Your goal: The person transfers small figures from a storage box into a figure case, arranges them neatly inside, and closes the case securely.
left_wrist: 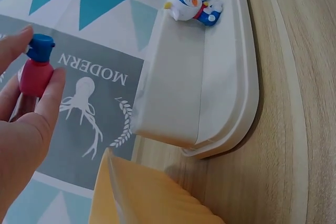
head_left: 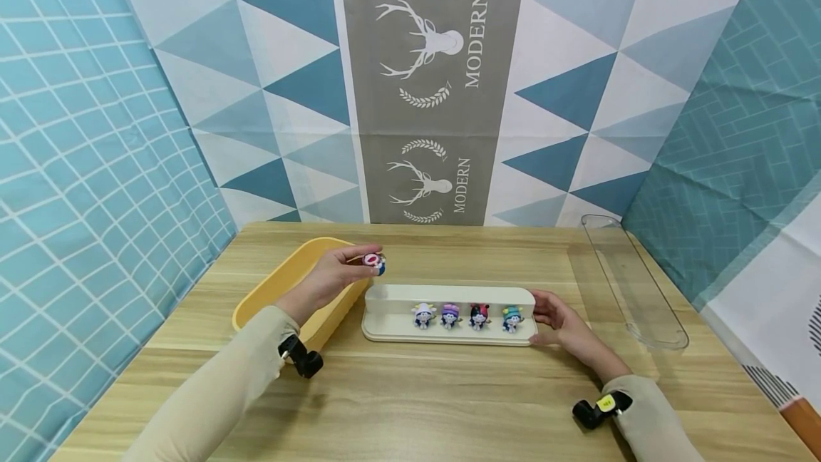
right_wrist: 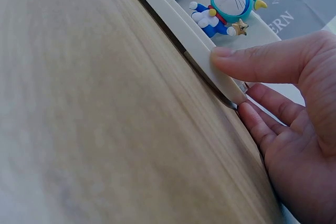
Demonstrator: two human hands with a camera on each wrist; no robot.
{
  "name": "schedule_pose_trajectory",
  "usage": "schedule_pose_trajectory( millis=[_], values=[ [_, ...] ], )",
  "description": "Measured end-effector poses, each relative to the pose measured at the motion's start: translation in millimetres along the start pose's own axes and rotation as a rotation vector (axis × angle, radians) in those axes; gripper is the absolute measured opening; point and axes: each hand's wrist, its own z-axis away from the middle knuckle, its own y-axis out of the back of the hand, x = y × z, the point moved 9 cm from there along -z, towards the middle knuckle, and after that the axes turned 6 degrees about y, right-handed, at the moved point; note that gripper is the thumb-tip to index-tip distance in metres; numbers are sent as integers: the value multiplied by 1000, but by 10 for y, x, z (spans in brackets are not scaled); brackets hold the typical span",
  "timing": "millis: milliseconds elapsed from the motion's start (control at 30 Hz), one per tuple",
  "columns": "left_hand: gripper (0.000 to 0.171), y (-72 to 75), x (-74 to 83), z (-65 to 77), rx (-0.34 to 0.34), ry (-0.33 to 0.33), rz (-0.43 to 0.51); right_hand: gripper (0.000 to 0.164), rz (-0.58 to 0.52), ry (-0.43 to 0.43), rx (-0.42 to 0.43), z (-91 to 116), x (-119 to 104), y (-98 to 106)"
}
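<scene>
My left hand [head_left: 330, 278] pinches a small figurine [head_left: 374, 262] between thumb and fingers, above the right rim of the yellow bin and beside the left end of the stand. In the left wrist view this figurine [left_wrist: 37, 74] shows a red part and a blue part. A cream display stand [head_left: 393, 326] lies lengthwise on the table with several cat figurines in a row, wearing white, purple, black-and-red and teal [head_left: 512, 318] hoods. My right hand [head_left: 564, 323] grips the stand's right end, the thumb on its front edge and the fingers round the end.
A yellow bin [head_left: 256, 298] stands at the left, partly behind my left forearm; its contents are not visible. A clear plastic cover [head_left: 631, 280] lies on the wooden table [head_left: 449, 405] at the right. Patterned cloth hangs behind and at both sides.
</scene>
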Motion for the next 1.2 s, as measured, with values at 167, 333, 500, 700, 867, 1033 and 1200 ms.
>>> schedule_pose_trajectory(
  millis=[167, 333, 500, 700, 867, 1033, 1200],
  values=[
    [58, -55, 22, 9, -2, -6, -47, 84, 4, 0, -1, 1, 10, 6],
    [61, -121, 27, 16, -57, -43, -40, 83, -4, -4, -3, 2, 18, -2],
    [65, -205, 30, 25, -119, -73, -63, 83, -3, -21, -1, 4, 22, -5],
    [69, -307, 64, 59, -181, -96, -127, 83, 4, -17, 2, 6, 1, 3],
    [68, -372, 37, 78, -214, -105, -206, 83, 3, -18, 3, 7, -7, 7],
    [67, -459, -18, 83, -243, -139, -319, 83, -2, -15, 0, 7, -3, 0],
    [66, -515, -41, 88, -246, -168, -341, 83, -7, -7, -4, 5, 0, -6]
  ],
)
